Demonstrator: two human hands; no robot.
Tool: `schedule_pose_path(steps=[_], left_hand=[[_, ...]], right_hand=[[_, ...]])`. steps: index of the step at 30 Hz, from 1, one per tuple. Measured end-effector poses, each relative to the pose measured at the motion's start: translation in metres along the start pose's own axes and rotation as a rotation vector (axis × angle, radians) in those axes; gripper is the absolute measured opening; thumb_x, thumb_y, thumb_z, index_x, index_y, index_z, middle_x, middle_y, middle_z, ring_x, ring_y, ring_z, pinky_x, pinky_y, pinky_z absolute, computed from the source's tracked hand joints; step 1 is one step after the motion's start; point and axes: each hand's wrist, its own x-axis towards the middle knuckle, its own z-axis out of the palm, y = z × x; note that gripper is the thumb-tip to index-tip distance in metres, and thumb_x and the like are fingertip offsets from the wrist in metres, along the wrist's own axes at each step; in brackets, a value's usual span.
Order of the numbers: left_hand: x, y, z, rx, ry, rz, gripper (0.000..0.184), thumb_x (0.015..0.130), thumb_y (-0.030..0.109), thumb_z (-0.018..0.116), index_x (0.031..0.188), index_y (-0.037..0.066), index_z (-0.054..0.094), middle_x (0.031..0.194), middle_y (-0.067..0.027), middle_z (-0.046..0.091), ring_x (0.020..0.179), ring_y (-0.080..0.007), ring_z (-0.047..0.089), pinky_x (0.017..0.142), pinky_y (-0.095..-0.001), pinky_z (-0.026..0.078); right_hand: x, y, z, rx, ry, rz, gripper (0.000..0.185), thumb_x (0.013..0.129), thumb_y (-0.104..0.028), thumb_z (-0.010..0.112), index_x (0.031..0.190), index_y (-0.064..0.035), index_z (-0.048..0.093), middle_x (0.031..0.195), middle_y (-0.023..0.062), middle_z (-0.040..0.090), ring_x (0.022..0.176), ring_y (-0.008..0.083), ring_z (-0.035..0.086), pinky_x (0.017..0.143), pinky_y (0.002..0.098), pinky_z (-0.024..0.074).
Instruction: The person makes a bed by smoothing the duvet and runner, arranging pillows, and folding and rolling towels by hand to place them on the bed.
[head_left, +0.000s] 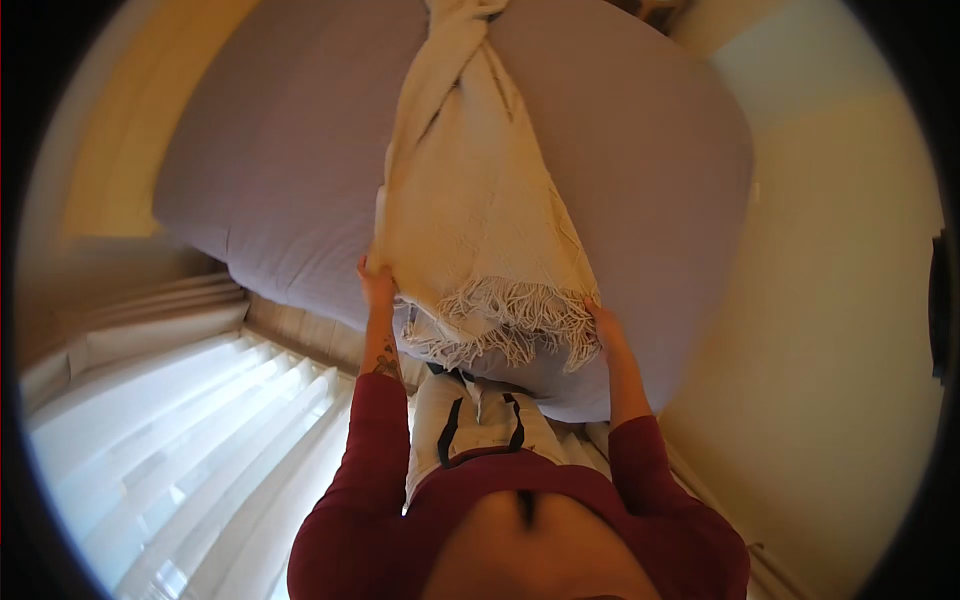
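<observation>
A cream throw blanket [470, 200] with a fringed end lies lengthwise on a bed with a greyish-mauve sheet [650, 180]. Its far part is gathered and twisted, while the near part spreads wider. My left hand [377, 282] is closed on the blanket's left edge, a little above the fringe. At the right corner, my right hand [603, 322] pinches the edge beside the fringe [530, 310]. A second fringed layer shows under the upper one at the near end. Some fingertips of both hands are hidden by the cloth.
White sheer curtains [200, 450] hang at the lower left, by the bed's near side. A plain wall [830, 270] runs along the right. A strip of wooden floor [310, 328] shows between bed and curtains. My body stands close against the bed's near edge.
</observation>
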Motion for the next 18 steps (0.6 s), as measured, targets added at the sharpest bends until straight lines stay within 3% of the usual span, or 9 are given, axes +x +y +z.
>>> schedule_pose_path(steps=[1, 3, 5, 7, 9, 13, 15, 16, 18], left_hand=[[0.000, -0.010, 0.002, 0.008, 0.038, 0.008, 0.053, 0.076, 0.023, 0.063, 0.122, 0.007, 0.044, 0.099, -0.0173, 0.058, 0.086, -0.0247, 0.057, 0.072, -0.0355, 0.045], [0.007, -0.031, 0.003, 0.369, 0.206, 0.530, 0.061, 0.073, 0.031, 0.065, 0.126, 0.011, 0.040, 0.107, -0.0227, 0.053, 0.095, -0.0305, 0.053, 0.080, -0.0404, 0.043], [-0.007, -0.006, 0.014, 0.611, -0.060, 0.258, 0.061, 0.074, 0.035, 0.063, 0.125, 0.010, 0.039, 0.115, -0.0231, 0.049, 0.104, -0.0349, 0.048, 0.086, -0.0435, 0.039], [-0.021, -0.010, 0.045, 0.786, 0.089, 0.276, 0.055, 0.075, 0.036, 0.061, 0.121, 0.010, 0.044, 0.114, -0.0224, 0.050, 0.104, -0.0359, 0.048, 0.086, -0.0433, 0.039], [-0.023, -0.014, 0.049, 0.950, 0.228, 0.297, 0.050, 0.077, 0.037, 0.060, 0.117, 0.009, 0.048, 0.113, -0.0218, 0.051, 0.105, -0.0370, 0.047, 0.085, -0.0432, 0.039], [-0.030, -0.003, 0.018, 0.021, 0.095, 0.089, 0.059, 0.083, 0.034, 0.053, 0.127, -0.001, 0.034, 0.126, -0.0231, 0.040, 0.114, -0.0308, 0.041, 0.093, -0.0381, 0.034], [-0.042, 0.032, -0.023, 0.011, 0.276, 0.169, 0.056, 0.089, 0.033, 0.044, 0.131, 0.000, 0.029, 0.127, -0.0183, 0.040, 0.117, -0.0247, 0.039, 0.098, -0.0355, 0.031], [-0.047, 0.063, -0.052, -0.034, 0.195, 0.308, 0.050, 0.091, 0.031, 0.039, 0.129, 0.000, 0.032, 0.125, -0.0181, 0.042, 0.116, -0.0260, 0.040, 0.099, -0.0346, 0.031], [-0.153, 0.222, -0.075, -0.330, -0.145, 0.549, 0.044, 0.090, 0.028, 0.046, 0.122, 0.000, 0.038, 0.111, -0.0177, 0.052, 0.096, -0.0235, 0.055, 0.078, -0.0338, 0.048]], right_hand=[[0.020, 0.011, -0.003, -0.003, -0.039, 0.003, 0.044, 0.080, -0.034, 0.059, 0.111, -0.0033, 0.051, 0.093, 0.0106, 0.060, 0.077, 0.0198, 0.059, 0.068, 0.0316, 0.0475], [0.042, 0.025, 0.009, -0.898, 0.547, -0.729, 0.052, 0.075, -0.032, 0.064, 0.116, -0.0040, 0.048, 0.108, 0.0153, 0.053, 0.093, 0.0277, 0.053, 0.079, 0.0376, 0.0430], [0.050, 0.002, 0.038, -0.842, 0.393, -0.877, 0.053, 0.073, -0.028, 0.066, 0.117, -0.0062, 0.047, 0.115, 0.0160, 0.047, 0.100, 0.0309, 0.047, 0.082, 0.0401, 0.0397], [0.041, -0.015, 0.075, -0.773, 0.263, -1.011, 0.054, 0.071, -0.024, 0.067, 0.118, -0.0083, 0.047, 0.121, 0.0166, 0.041, 0.107, 0.0341, 0.041, 0.085, 0.0426, 0.0364], [0.027, -0.026, 0.109, -1.314, 0.444, -0.916, 0.050, 0.072, -0.020, 0.065, 0.117, -0.0072, 0.047, 0.119, 0.0159, 0.043, 0.105, 0.0325, 0.044, 0.084, 0.0455, 0.0363], [0.094, -0.012, 0.096, -1.335, 0.427, -0.808, 0.048, 0.076, -0.019, 0.062, 0.120, -0.0072, 0.045, 0.120, 0.0173, 0.045, 0.108, 0.0333, 0.045, 0.087, 0.0484, 0.0367], [0.102, -0.021, 0.083, -0.295, -0.053, -0.445, 0.037, 0.083, -0.017, 0.052, 0.118, -0.0070, 0.046, 0.113, 0.0166, 0.051, 0.102, 0.0302, 0.051, 0.081, 0.0509, 0.0409], [0.095, -0.016, 0.087, -0.280, -0.051, -0.440, 0.037, 0.083, -0.017, 0.052, 0.118, -0.0070, 0.046, 0.113, 0.0166, 0.051, 0.102, 0.0302, 0.051, 0.081, 0.0509, 0.0409], [0.065, 0.004, 0.095, 0.594, -0.634, 0.361, 0.027, 0.089, -0.015, 0.040, 0.114, -0.0093, 0.049, 0.114, 0.0142, 0.050, 0.098, 0.0300, 0.050, 0.078, 0.0499, 0.0460]])
